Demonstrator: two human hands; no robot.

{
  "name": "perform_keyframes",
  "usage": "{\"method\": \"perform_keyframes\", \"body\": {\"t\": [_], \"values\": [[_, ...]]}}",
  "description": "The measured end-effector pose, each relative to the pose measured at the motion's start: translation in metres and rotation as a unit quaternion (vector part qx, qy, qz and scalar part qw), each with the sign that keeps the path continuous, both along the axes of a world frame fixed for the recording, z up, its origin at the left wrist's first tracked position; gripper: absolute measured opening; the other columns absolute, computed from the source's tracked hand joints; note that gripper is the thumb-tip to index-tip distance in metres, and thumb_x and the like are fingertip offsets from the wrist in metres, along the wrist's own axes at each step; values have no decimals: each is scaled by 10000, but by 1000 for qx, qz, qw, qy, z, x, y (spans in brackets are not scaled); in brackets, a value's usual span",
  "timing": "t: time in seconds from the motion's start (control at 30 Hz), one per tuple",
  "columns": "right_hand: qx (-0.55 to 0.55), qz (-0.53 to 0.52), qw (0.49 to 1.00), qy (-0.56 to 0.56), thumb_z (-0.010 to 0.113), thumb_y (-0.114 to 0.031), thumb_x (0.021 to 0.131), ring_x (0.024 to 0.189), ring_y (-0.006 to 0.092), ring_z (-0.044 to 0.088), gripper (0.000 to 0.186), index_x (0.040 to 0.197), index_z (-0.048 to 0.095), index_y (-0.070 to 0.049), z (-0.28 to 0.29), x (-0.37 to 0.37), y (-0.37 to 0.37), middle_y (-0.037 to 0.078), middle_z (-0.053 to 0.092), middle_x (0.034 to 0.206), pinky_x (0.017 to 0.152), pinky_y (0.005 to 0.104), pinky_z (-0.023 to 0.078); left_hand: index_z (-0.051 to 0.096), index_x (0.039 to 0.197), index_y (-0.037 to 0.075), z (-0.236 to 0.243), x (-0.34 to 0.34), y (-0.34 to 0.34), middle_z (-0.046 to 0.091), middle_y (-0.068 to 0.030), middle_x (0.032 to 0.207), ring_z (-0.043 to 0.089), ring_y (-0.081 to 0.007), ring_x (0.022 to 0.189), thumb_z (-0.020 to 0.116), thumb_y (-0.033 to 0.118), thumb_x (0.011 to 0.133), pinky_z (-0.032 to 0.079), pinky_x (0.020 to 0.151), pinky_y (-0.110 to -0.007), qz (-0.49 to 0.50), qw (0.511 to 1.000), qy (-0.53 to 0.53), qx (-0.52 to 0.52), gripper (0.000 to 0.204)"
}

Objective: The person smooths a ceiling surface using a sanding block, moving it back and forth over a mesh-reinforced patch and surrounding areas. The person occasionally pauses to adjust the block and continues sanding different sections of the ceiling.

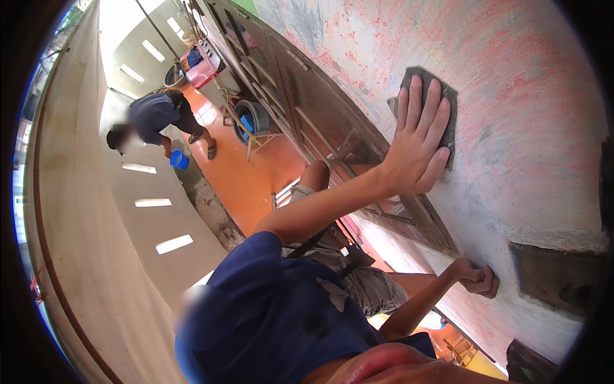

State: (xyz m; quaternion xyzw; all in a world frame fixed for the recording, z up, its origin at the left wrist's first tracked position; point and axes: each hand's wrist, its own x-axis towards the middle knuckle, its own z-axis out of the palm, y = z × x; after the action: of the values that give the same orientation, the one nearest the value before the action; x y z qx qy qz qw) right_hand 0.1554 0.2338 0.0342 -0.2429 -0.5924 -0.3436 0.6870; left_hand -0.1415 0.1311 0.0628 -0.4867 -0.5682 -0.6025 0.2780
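Note:
My left hand (pixel 422 134) lies over a dark grey sheet of sandpaper (pixel 451 137), pressing it against the wall with the fingers stretched along it. The wall (pixel 524 134) is whitish grey, with worn streaks of red and pink around the sheet. Lower on the same wall, my right hand (pixel 476 278) is curled into a fist, its knuckles at the surface beside a dark recessed box (pixel 556 275). What the fist holds, if anything, is hidden.
Alongside the wall runs a brown wooden door or window frame (pixel 307 96). On the orange floor (pixel 236 185) a co-worker (pixel 157 118) bends with a blue bucket (pixel 180 159). A black tub (pixel 256 118) and wooden stand (pixel 259 144) are nearby. A beige cloth (pixel 70 192) hangs left.

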Motion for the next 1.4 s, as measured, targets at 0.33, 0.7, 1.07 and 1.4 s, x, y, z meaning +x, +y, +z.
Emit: {"method": "perform_keyframes", "body": {"t": [0.33, 0.7, 1.07, 1.4], "values": [[-10, 11, 999, 37, 496, -160, 900, 823, 241, 493, 217, 719, 580, -74, -4, 1, 1, 121, 505, 909, 755, 413, 415, 215, 1588, -38, 67, -208, -33, 179, -221, 1679, 152, -334, 1563, 230, 387, 1107, 143, 1251, -350, 146, 976, -119, 113, 642], [-22, 38, 998, 39, 507, -145, 900, 853, 242, 488, 216, 715, 589, -69, -4, -1, -2, 114, 505, 928, 780, 399, 412, 189, 1581, -93, 59, -161, -24, 151, -290, 1668, 107, -464, 1553, 408, 392, 1011, 54, 1240, -564, 124, 988, 61, 74, 779], [0, -21, 1000, 4, 479, -183, 961, 766, 222, 471, 248, 744, 553, -90, 1, 1, 0, 107, 481, 896, 683, 366, 411, 92, 1582, -120, 4, -153, -38, 51, -277, 1687, -2, -450, 1564, 354, 283, 1028, 14, 1251, -542, 98, 994, -1, 39, 733], [-8, 17, 998, 54, 513, -175, 928, 843, 240, 499, 240, 719, 590, -86, 6, -12, 0, 108, 518, 898, 775, 407, 399, 221, 1578, -66, 2, -301, -53, 193, -255, 1663, 118, -403, 1551, 255, 277, 1079, 113, 1265, -442, 156, 924, -312, 154, 606]]}}
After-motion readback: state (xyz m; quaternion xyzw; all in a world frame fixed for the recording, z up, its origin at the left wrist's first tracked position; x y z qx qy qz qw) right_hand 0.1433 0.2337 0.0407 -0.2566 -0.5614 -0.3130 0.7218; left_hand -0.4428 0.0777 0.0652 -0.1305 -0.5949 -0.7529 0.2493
